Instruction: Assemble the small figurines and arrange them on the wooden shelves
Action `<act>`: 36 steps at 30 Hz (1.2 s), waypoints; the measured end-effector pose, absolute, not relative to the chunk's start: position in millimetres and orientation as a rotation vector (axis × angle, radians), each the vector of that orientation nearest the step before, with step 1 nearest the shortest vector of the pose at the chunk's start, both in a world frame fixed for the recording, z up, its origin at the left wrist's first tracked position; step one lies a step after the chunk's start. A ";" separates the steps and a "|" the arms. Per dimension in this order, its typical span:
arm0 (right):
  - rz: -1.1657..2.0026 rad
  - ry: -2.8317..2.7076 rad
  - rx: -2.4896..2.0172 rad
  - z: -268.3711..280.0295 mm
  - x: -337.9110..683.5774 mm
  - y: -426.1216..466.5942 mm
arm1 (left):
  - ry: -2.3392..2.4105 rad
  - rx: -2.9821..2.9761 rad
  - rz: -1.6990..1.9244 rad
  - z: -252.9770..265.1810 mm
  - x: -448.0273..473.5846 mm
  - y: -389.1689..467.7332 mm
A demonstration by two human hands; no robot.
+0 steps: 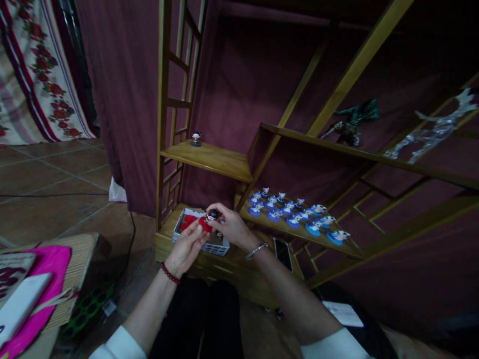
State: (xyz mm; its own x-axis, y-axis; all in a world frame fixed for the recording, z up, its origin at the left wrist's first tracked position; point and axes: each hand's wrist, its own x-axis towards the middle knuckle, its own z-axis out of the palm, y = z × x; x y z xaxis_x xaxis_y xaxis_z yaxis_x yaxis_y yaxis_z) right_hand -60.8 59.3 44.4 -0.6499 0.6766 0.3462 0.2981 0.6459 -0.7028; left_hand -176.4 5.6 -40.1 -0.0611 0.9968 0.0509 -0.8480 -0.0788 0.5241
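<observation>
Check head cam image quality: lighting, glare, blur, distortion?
Head view: dim overall, upper right nearly black; pale highlights on the clear figurine; the small figurine held between left hand and right hand looks soft, fine detail unreadable. Also head view: apparent wide-angle stretch toward the edges.

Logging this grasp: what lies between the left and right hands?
The head view shows a black-haired figurine and red piece between the left hand and right hand.

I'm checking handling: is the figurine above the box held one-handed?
No, the left hand and right hand both hold the figurine.
</observation>
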 end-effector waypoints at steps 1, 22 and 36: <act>0.801 -2.276 -0.741 45.4 -60.9 59.6 | 0.409 0.461 1.601 -39.7 -176.3 5.5; 0.817 -2.409 -0.610 64.5 -64.0 60.8 | 0.382 0.487 1.605 -33.6 -176.2 4.5; 0.658 -2.458 -0.633 59.9 -65.5 63.3 | 0.395 0.446 1.651 -37.1 -175.0 5.4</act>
State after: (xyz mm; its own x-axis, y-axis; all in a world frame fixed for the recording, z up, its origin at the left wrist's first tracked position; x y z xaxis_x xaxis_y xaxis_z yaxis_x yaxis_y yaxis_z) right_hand -65.5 63.3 59.9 -0.7593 0.5471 0.3523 0.2979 0.7736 -0.5594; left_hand -175.0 5.4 -37.1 -0.1070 0.9923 0.0616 -0.8573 -0.1235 0.4999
